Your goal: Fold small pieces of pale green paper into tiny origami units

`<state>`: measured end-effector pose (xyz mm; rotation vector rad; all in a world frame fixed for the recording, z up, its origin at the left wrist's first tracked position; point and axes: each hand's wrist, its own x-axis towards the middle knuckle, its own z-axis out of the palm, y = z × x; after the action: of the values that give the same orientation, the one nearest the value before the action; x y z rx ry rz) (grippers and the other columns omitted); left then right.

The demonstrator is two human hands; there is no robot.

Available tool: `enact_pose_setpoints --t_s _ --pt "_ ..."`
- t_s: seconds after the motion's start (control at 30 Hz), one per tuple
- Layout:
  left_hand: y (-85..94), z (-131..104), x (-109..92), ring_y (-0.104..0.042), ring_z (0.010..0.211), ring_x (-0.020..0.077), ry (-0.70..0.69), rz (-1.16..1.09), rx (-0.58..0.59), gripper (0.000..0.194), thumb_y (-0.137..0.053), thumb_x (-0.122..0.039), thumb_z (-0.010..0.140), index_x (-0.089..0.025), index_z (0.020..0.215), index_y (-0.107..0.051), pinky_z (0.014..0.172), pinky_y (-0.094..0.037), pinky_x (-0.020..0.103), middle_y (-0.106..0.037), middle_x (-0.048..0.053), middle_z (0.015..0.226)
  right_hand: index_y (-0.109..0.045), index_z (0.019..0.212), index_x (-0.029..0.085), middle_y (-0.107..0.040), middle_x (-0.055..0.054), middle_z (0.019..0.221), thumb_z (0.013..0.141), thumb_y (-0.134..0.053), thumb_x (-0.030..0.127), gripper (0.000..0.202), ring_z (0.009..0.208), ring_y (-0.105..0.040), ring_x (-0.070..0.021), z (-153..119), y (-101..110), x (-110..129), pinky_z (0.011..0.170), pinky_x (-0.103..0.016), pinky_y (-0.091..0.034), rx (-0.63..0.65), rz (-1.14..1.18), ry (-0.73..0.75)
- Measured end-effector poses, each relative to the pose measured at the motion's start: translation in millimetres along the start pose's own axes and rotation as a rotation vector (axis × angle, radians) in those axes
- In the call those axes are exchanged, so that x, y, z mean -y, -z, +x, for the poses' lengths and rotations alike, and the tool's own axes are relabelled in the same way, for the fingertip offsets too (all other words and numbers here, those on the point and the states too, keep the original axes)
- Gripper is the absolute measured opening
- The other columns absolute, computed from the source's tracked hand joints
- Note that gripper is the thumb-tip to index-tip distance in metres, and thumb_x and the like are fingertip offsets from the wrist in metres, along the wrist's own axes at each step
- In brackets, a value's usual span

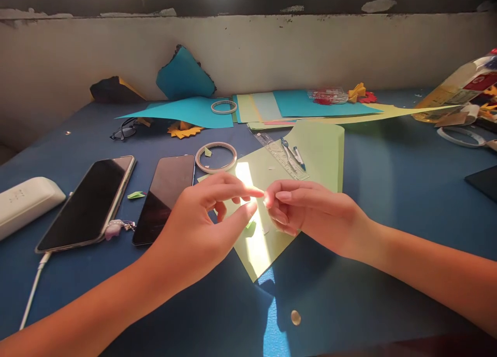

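My left hand [209,217] hovers over the light green paper [322,155], its thumb and index finger apart with nothing visible between them. Its index fingertip meets the fingertips of my right hand [310,206]. The right thumb and fingers are pressed together, and a tiny pale bit shows at their tips, too small and bright to name. A strip of sunlight crosses the paper under both hands. A small green scrap [251,227] lies beneath the left thumb. Beyond the hands, a clear ruler [283,159] and a compass [289,152] rest on the paper.
Two phones [89,201] [166,191] and a white case [29,204] lie at left. A tape roll [216,157] is behind the left hand. Coloured sheets [310,105] line the wall, with a tilted bottle [454,87] at back right. A small round object [295,317] sits near the front.
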<state>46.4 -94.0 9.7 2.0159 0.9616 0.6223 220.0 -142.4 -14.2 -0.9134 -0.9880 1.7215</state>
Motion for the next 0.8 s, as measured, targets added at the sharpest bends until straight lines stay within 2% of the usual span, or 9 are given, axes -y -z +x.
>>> enact_pose_setpoints --t_s 0.23,0.5,0.63,0.8 --pt "-0.4 -3.1 1.4 -0.057 0.07 0.0126 0.015 -0.055 -0.042 0.011 -0.059 -0.026 0.075 -0.026 0.074 -0.07 0.055 -0.045 0.022 -0.062 -0.002 0.077 -0.061 0.078 0.016 -0.04 0.002 0.056 0.081 -0.044 0.02 0.018 0.051 -0.038 -0.0077 1.4 1.8 -1.1 0.05 -0.022 -0.029 -0.007 -0.031 0.008" --pt "-1.5 0.9 -3.4 -0.052 0.061 0.0091 0.056 -0.028 -0.014 0.009 -0.058 -0.026 0.074 -0.021 0.069 -0.063 0.049 -0.04 0.019 -0.058 -0.004 0.068 -0.061 0.081 0.017 -0.043 0.002 0.057 0.082 -0.044 0.019 0.017 0.053 -0.039 -0.0079 0.3 2.3 -1.8 0.051 -0.022 -0.03 -0.008 -0.071 0.02" --pt "-0.7 1.3 -2.7 -0.052 0.063 0.0095 0.019 -0.03 -0.008 0.008 -0.057 -0.024 0.074 -0.02 0.068 -0.06 0.051 -0.041 0.019 -0.056 -0.003 0.07 -0.062 0.08 0.017 -0.042 0.003 0.055 0.082 -0.044 0.018 0.018 0.053 -0.038 -0.0079 0.0 2.4 -1.2 0.051 -0.022 -0.03 -0.005 -0.113 0.033" --pt "0.3 3.7 -0.1 -0.046 0.06 0.0079 0.007 -0.003 -0.08 0.006 -0.057 -0.021 0.071 -0.018 0.066 -0.059 0.05 -0.039 0.018 -0.052 -0.003 0.069 -0.065 0.085 0.019 -0.04 0.003 0.056 0.084 -0.044 0.02 0.021 0.053 -0.038 -0.0077 -1.4 2.4 -0.7 0.052 -0.023 -0.029 -0.029 -0.15 0.082"
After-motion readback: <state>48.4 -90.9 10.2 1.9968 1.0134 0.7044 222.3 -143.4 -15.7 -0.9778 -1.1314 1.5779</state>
